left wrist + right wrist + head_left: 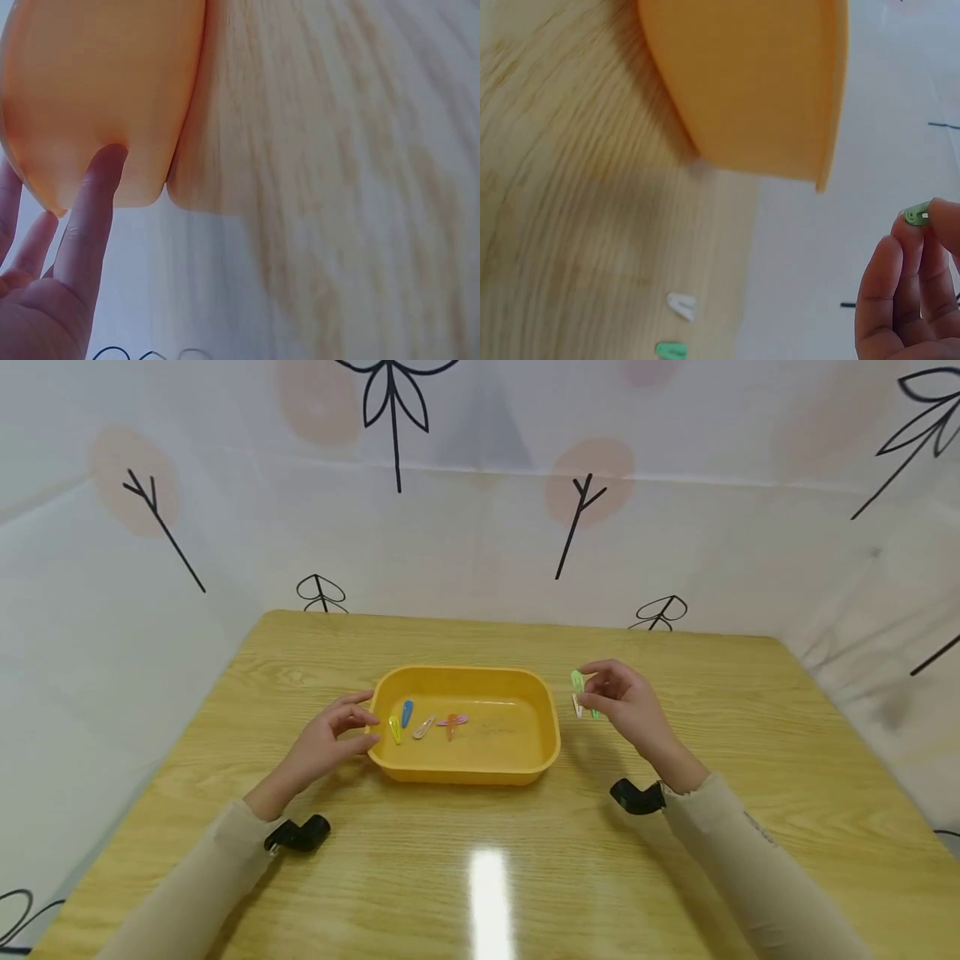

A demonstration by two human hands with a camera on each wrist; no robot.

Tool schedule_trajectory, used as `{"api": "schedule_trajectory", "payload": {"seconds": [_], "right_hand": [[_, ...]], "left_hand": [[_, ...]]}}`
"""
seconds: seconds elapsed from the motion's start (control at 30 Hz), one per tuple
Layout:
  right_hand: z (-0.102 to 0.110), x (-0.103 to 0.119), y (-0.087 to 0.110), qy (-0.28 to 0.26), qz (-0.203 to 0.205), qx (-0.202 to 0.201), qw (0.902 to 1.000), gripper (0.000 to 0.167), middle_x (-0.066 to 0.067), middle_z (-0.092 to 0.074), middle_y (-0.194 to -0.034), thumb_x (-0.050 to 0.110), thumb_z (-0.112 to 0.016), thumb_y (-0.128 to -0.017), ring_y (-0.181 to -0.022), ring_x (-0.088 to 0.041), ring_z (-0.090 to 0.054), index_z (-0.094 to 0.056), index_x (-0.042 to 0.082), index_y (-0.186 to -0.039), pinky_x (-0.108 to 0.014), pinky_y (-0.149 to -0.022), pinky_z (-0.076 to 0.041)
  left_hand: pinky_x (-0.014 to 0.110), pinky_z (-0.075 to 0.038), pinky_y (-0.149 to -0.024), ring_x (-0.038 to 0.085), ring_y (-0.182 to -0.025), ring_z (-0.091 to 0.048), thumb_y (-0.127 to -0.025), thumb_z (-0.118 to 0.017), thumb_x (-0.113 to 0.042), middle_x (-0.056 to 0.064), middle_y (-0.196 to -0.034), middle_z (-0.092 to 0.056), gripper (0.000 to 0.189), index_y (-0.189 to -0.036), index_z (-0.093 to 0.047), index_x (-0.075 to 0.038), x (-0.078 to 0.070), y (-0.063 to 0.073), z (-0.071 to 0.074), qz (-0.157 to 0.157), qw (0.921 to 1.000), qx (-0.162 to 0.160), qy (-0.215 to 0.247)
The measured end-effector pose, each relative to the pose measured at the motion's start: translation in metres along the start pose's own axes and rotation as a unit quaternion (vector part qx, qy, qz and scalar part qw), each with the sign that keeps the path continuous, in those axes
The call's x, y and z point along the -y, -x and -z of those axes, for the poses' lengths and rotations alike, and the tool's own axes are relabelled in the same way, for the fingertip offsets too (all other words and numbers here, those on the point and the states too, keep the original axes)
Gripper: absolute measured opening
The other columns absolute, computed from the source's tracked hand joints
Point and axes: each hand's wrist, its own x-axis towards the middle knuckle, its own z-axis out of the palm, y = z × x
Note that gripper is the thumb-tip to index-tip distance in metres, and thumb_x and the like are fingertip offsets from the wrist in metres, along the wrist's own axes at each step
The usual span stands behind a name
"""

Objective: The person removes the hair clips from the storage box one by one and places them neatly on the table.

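My right hand (622, 702) pinches a light green hair clip (916, 214) between thumb and fingers, raised above the table to the right of a yellow plastic tray (465, 777). Below it on the wood lie a white hair clip (681, 306) and another green hair clip (671, 350). My left hand (330, 732) is at the tray's left end, its extended fingers touching the wall and rim. Inside the tray are a yellow clip (395, 729), a blue clip (407, 713), a pale clip (423, 727), and an orange clip (451, 727) crossing a pink clip (462, 720).
The wooden table (375, 868) extends around the tray on all sides. A white patterned cloth (480, 543) hangs behind its far edge. Each sleeve carries a black wrist camera, one left (300, 835) and one right (637, 797).
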Motion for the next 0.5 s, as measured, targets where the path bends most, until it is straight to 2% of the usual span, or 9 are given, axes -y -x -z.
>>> {"api": "schedule_trajectory", "payload": {"seconds": [0.1, 0.3, 0.5], "right_hand": [[0.004, -0.006, 0.002, 0.002, -0.002, 0.0, 1.0, 0.031, -0.01, -0.055, -0.09, 0.007, -0.064, -0.088, -0.068, -0.019, -0.053, -0.055, 0.0, -0.118, -0.025, -0.056, -0.045], [0.017, -0.017, 0.011, -0.001, -0.006, -0.01, 0.9999, 0.031, -0.008, -0.055, -0.088, 0.009, -0.062, -0.09, -0.069, -0.019, -0.056, -0.054, 0.0, -0.119, -0.03, -0.059, -0.047], [0.03, -0.024, 0.02, 0.004, -0.027, -0.024, 0.9993, 0.032, -0.003, -0.056, -0.088, 0.011, -0.062, -0.091, -0.076, -0.019, -0.059, -0.053, 0.0, -0.12, -0.028, -0.067, -0.05]], "left_hand": [[0.045, -0.04, -0.098, 0.032, -0.115, -0.05, -0.086, -0.069, -0.017, 0.007, -0.143, -0.036, 0.026, -0.102, -0.062, 0.003, 0.001, 0.002, 0.001, 0.004, 1.0, -0.006, 0.001], [0.029, -0.047, -0.09, 0.033, -0.116, -0.048, -0.087, -0.068, -0.015, 0.009, -0.144, -0.034, 0.026, -0.103, -0.061, 0.004, 0.001, 0.003, 0.0, -0.001, 0.9999, 0.0, 0.012], [0.04, -0.045, -0.093, 0.034, -0.116, -0.048, -0.087, -0.067, -0.013, 0.011, -0.144, -0.033, 0.024, -0.103, -0.061, 0.004, -0.003, 0.002, -0.001, -0.003, 0.9999, 0.001, 0.016]]}}
